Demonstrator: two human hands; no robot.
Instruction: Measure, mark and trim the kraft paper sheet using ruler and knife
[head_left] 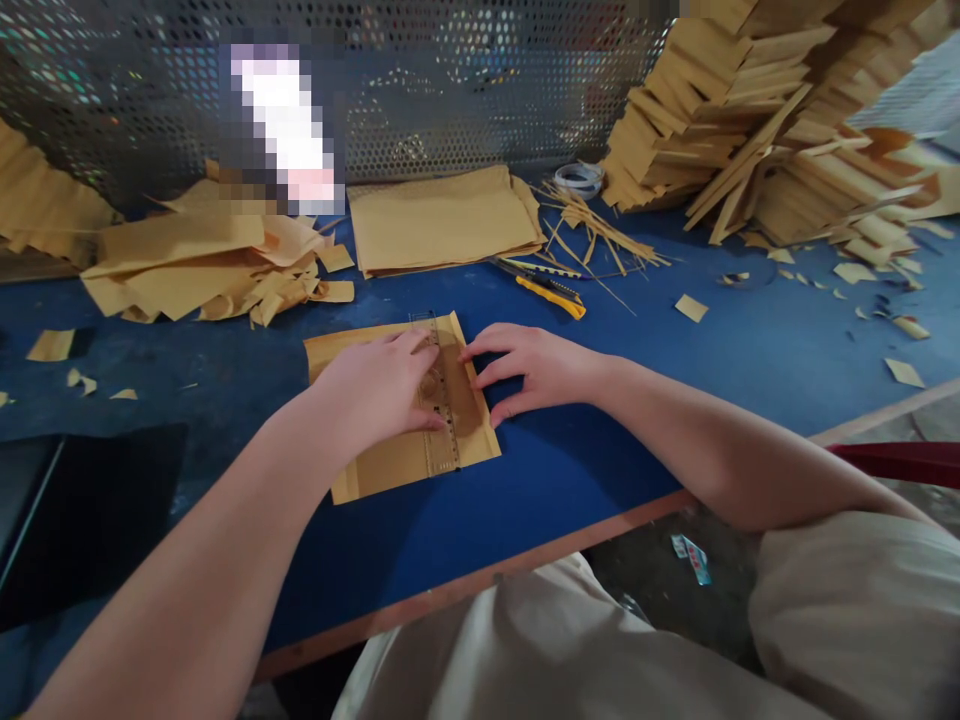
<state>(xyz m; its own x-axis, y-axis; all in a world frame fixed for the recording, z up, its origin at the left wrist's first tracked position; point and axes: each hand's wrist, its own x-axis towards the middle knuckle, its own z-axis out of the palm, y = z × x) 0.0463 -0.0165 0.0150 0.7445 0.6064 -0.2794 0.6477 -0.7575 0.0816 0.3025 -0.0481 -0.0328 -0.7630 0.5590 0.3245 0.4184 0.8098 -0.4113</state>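
Note:
A small brown kraft paper sheet or envelope (390, 468) with folded edges lies flat on the blue table. Across its right part runs a clear plastic ruler (444, 455). My left hand (375, 385) rests on the ruler and paper, fingers and thumb spread and pressing down from above. At the paper's right edge is my right hand (536, 370), its fingers apart and their tips touching or almost touching the folded strip there. Behind the paper lies a yellow utility knife (551, 297), beside a dark cutter (536, 278).
A stack of brown paper (442, 225) lies at the back, with paper scraps (202, 260) to its left and thin strips (600, 235) to its right. Tall paper piles (690, 110) stand back right, near a tape roll (579, 180). A black object (97, 520) is at left.

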